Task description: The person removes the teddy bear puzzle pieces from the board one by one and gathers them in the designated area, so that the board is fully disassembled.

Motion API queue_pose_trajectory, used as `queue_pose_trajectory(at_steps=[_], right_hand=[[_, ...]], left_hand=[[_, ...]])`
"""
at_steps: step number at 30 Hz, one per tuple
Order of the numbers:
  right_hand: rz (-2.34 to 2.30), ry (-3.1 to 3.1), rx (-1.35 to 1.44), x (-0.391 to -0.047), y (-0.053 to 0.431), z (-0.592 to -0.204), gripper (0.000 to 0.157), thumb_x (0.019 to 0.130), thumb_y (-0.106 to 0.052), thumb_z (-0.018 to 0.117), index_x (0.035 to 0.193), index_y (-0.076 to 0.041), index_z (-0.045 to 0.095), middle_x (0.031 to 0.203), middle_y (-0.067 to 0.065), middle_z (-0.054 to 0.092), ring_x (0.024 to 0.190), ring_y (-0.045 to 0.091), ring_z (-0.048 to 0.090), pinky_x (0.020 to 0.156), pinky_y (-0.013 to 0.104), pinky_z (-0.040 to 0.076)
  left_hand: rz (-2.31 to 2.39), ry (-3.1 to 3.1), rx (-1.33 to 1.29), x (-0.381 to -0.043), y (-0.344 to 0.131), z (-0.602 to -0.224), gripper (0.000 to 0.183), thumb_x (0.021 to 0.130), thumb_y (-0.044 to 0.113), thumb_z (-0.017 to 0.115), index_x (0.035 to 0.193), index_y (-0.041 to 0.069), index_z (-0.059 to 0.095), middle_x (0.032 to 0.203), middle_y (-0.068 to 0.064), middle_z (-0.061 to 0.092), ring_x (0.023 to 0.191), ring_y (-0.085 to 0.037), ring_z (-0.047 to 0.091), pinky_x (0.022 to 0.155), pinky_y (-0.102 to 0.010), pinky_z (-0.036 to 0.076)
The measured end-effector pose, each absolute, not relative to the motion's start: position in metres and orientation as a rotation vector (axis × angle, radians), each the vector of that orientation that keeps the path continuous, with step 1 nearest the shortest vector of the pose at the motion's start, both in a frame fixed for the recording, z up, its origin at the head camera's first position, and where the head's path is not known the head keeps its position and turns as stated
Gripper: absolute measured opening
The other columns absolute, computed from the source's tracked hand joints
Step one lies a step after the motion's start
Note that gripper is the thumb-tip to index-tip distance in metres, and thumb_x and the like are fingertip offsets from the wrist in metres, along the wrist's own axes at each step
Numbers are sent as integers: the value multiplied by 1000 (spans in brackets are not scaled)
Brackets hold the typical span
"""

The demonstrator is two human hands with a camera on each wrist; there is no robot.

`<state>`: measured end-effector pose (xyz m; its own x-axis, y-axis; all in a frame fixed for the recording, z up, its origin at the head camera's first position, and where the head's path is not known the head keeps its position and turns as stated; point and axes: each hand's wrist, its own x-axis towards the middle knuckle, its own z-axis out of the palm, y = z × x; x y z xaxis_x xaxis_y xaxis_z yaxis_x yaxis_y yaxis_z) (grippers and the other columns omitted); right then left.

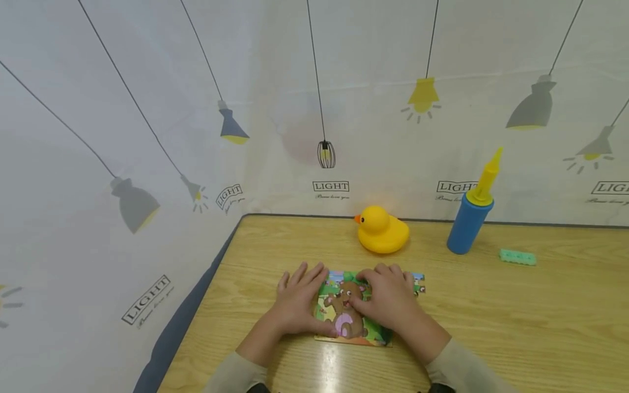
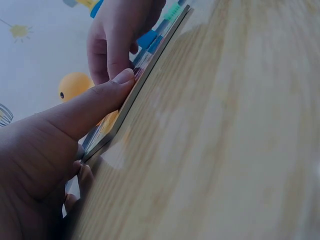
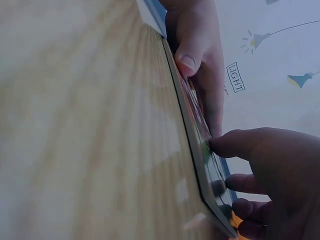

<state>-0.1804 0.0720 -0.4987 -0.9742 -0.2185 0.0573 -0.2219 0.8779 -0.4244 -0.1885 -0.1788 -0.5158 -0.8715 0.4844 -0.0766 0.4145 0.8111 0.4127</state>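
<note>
Your left hand [image 1: 297,305] rests, fingers released, at the left side of the bear puzzle [image 1: 348,315], in from the back-left corner of the table [image 1: 511,316], while your right hand [image 1: 390,297] touches its top, whether pinching I cannot tell.

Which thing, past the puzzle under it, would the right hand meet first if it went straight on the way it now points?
Most likely the yellow duck, beyond the puzzle's far edge, roughly where the right hand points in the head view; the gap's depth is hard to judge.
</note>
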Motion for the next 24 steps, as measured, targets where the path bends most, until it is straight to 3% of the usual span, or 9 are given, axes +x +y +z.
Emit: queue_pose_trajectory(at_steps=[12, 24], right_hand=[[858, -3177, 315, -196, 75, -493, 63, 76, -58, 94, 122, -21, 70, 126, 3, 68, 109, 31, 51, 101, 64, 35], [910, -3165, 296, -194, 74, -492, 63, 75, -56, 95, 120, -20, 70, 120, 0, 68, 108, 31, 50, 99, 62, 34]], left_hand=[[595, 2810, 710, -188, -179, -514, 138, 63, 88, 81, 172, 23, 26, 178, 3, 16, 164, -34, 2, 123, -71, -3], [571, 2812, 704, -186, -178, -511, 138, 64, 87, 82, 172, 23, 26, 178, 3, 16, 164, -34, 3, 123, -71, -3]])
